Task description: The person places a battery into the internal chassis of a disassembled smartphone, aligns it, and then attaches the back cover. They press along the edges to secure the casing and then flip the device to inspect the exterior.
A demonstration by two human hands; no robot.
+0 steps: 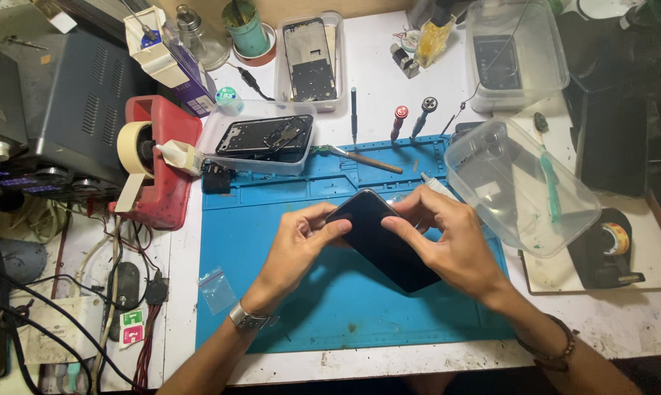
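At the far left of the desk [389, 95], a grey metal box [82, 95] is standing with a tangle of cables [89, 292] lying below it. Just to its right, a red tape dispenser [166, 168] is carrying a roll of cream masking tape [134, 148]. A small clear zip bag [217, 289] is lying at the left edge of the blue work mat [272, 212].

Behind the mat, a shallow clear tray [261, 143] is holding a dark phone frame, and another tray [310, 62] further back is holding a second frame upright in view. A green cup [246, 33] is standing beside it.

The left hand [294, 245], with a metal watch at the wrist, is curling around the left edge of a black phone [385, 238], thumb pressing on the dark glass face. The phone is being held tilted just above the middle of the mat, its top corner pointing away from the person. The right hand [447, 241], a beaded bracelet at its wrist, is gripping the phone's right edge, thumb on the face and fingers wrapped behind.

Beyond the hands, screwdrivers [400, 121] are standing in the mat's back rail, with a brush-like tool [363, 159] lying near them. To the right, an empty clear plastic tub [517, 186] is lying tipped on its side, another tub [513, 55] is sitting behind it, and a black tape dispenser [608, 249] is resting at the far right.
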